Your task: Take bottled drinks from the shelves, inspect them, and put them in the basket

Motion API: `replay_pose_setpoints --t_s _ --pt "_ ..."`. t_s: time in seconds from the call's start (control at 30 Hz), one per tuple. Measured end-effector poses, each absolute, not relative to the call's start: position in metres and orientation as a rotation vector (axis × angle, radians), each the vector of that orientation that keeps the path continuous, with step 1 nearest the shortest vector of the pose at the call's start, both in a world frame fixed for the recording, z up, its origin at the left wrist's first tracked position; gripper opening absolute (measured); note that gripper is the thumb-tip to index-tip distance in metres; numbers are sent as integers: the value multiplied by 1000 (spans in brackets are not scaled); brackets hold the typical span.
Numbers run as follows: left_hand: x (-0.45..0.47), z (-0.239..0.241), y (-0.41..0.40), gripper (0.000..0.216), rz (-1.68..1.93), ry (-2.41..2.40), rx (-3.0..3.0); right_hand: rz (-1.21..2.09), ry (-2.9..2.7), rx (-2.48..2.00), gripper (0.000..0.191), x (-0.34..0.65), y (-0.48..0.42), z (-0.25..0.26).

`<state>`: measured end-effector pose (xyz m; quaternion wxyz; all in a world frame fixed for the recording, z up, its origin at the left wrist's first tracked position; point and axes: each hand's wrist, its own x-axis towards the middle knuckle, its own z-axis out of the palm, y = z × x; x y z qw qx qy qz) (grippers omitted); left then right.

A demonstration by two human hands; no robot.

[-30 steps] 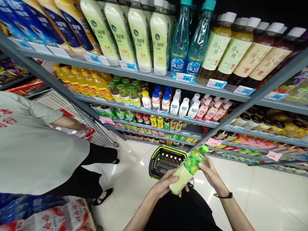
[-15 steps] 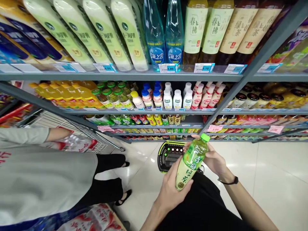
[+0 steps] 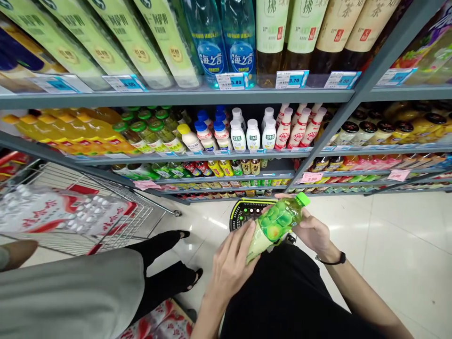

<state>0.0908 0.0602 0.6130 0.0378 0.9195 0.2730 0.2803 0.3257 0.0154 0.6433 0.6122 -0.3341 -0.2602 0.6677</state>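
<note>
A green drink bottle (image 3: 277,221) with a bright green cap lies tilted across both my hands, its cap end up and to the right. Green fruit is printed on the side facing me. My left hand (image 3: 231,256) wraps round the lower, pale part of the bottle. Near the cap, my right hand (image 3: 312,230) grips the upper part, and some of its fingers are hidden behind the bottle. A dark band circles my right wrist. Below the bottle, a black shopping basket (image 3: 237,217) with a yellow-green rim stands on the floor, partly covered by my hands.
Shelves (image 3: 176,100) full of bottled drinks run across the front. To the left, a person in a grey top (image 3: 88,292) stands beside a wire shopping cart (image 3: 141,219) loaded with wrapped bottle packs (image 3: 63,212). More red-and-white packs (image 3: 162,320) sit at the lower left.
The bottle has been turned so that its fruit picture replaces the lettering. My left hand has shifted left and rolled over. The person at left has moved lower in view, uncovering more of the cart.
</note>
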Motion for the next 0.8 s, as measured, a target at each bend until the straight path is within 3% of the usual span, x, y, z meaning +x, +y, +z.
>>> replay_pose_setpoints --t_s 0.2,0.43,0.63,0.8 --pt "86 614 62 79 1229 703 2742 1555 -780 -777 58 331 0 667" --pt "83 609 60 56 1502 712 2680 1496 -909 -905 50 337 -2 679" --pt "86 603 52 78 1335 718 2174 1421 -781 -1045 53 346 -3 668" --pt "101 607 32 70 1017 914 1740 1291 -668 -996 58 345 -2 664"
